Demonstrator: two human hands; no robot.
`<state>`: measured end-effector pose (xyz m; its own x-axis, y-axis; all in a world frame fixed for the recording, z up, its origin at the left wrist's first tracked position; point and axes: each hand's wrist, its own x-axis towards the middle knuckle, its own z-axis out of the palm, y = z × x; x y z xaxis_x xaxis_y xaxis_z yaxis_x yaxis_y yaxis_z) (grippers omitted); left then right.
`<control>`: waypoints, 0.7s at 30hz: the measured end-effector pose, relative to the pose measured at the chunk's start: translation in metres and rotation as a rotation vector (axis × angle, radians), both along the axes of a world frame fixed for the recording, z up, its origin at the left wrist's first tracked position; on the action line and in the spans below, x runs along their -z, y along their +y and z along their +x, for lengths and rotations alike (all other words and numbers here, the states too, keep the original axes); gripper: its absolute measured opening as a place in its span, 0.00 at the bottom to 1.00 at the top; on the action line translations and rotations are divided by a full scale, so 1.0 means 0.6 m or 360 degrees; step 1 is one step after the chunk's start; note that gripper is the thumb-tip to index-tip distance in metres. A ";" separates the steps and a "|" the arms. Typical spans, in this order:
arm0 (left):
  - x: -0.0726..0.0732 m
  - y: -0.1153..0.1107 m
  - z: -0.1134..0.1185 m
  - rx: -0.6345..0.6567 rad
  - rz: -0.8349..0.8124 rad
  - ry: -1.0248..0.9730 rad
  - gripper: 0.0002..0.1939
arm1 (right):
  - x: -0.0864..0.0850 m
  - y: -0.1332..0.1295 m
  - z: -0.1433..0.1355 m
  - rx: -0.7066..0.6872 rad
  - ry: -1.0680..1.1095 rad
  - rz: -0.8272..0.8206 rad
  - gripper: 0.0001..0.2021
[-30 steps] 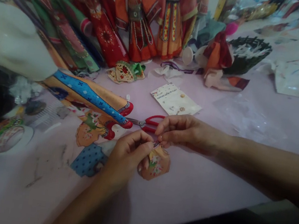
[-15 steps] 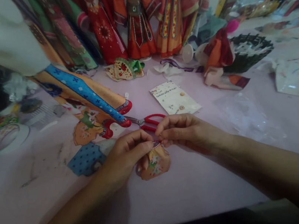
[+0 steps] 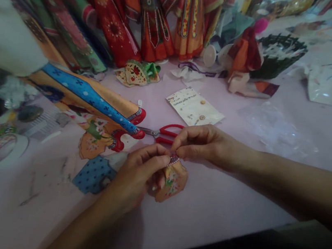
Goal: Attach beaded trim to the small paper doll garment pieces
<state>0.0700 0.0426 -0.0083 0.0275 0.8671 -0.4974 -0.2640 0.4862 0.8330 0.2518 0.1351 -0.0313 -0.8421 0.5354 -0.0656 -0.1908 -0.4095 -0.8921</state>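
Note:
My left hand (image 3: pixel 137 170) pinches the upper edge of a small orange cloth piece (image 3: pixel 174 180) with a flower pattern and a dark beaded band. The cloth hangs below the fingertips, above the table. Close beside it, my right hand (image 3: pixel 201 146) has thumb and fingers pressed together at the top of the band; whatever is between them is too small to make out. Just behind the hands lie scissors (image 3: pixel 168 130) with red handles. Left of my left hand rests a blue dotted cloth piece (image 3: pixel 93 174), near another orange flowered piece (image 3: pixel 89 146).
A doll figure (image 3: pixel 95 99) in blue and orange cloth with red tips reaches in from the left. Several dressed dolls (image 3: pixel 150 18) stand at the back. A white packet (image 3: pixel 193 107), a tape roll (image 3: pixel 4 150) and a dark basket (image 3: pixel 278 58) are also on the table (image 3: pixel 217 215).
Both hands stay close together at the beaded band, with only slight finger movement. The view has shifted a little, so the surroundings appear slightly displaced.

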 end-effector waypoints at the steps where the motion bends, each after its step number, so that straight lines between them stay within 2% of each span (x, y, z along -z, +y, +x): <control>1: 0.000 0.001 0.000 -0.0004 -0.0003 -0.0005 0.09 | -0.001 0.000 0.000 -0.0004 -0.0001 0.0004 0.02; 21: -0.002 0.003 0.002 -0.0036 -0.0073 -0.0142 0.07 | -0.006 -0.006 0.000 -0.0034 -0.0027 0.0187 0.04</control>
<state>0.0713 0.0441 -0.0072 0.0541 0.8444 -0.5329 -0.3473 0.5163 0.7828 0.2518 0.1316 -0.0277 -0.8525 0.5224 -0.0178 -0.1677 -0.3057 -0.9372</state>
